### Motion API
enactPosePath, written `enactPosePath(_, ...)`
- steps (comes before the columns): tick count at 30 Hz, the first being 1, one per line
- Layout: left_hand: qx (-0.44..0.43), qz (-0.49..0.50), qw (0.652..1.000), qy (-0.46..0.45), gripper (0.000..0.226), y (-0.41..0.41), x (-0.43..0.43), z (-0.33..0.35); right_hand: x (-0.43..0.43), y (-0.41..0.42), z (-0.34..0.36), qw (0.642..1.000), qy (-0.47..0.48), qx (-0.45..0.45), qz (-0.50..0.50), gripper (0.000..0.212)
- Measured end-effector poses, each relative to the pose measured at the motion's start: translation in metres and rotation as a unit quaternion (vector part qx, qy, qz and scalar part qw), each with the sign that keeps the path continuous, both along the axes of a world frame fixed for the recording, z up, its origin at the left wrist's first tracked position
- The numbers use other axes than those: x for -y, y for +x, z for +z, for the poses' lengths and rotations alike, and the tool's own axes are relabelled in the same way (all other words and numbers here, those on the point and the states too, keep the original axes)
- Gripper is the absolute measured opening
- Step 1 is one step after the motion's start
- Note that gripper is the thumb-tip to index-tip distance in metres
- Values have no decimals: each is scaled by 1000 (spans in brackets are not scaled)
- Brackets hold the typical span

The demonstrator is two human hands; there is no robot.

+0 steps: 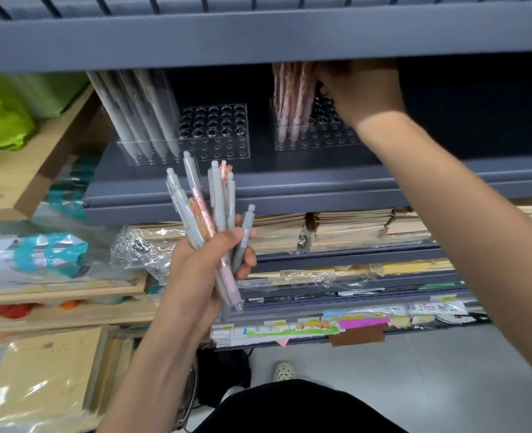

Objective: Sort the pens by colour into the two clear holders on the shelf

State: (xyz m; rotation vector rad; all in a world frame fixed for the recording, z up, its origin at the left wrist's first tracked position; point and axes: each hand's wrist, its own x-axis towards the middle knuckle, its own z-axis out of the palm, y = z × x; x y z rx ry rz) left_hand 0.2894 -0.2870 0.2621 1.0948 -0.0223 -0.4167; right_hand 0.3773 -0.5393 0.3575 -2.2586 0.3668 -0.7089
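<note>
Sorting partway: grey pens (139,120) and pink pens (291,101) stand apart on the shelf (289,179); left hand (196,270) grips a mixed bunch (208,207), right hand (364,92), perhaps empty, is too shadowed to tell.

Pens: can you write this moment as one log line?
left hand: holds mixed bunch | right hand: at pink pens, grip unclear | left holder: grey pens | right holder: pink pens | sorting: unfinished
</note>
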Motion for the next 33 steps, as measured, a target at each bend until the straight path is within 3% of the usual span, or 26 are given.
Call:
enactPosePath(6,-4,-21,999,30,52,-1,4,5,-5,-6,-4,998,-55,7,-3,33)
enactPosePath(10,-4,-20,999,31,57,-2,4,7,-8,-30,-7,997,19,78,-17,12)
enactPosePath(12,-8,-14,1000,21,52,-1,5,7,-18,-55,-16,996,37,65,44,10)
enactPosePath(16,-14,-9,1000,5,37,0,12,6,-43,-98,-32,965,47,-83,244,9)
enactPosePath(22,9,-33,999,15,21,-3,24,3,-44,-110,-44,934,115,-115,318,6)
enactPosePath(25,26,-51,998,14,14,-3,27,0,-33,-110,-44,939,156,-68,300,4)
enactPosePath(30,37,-56,997,45,16,-1,24,-4,-25,-103,-38,941,252,82,213,8)
enactPosePath(33,42,-37,997,44,17,2,21,-8,-43,-100,-43,923,302,95,220,11)
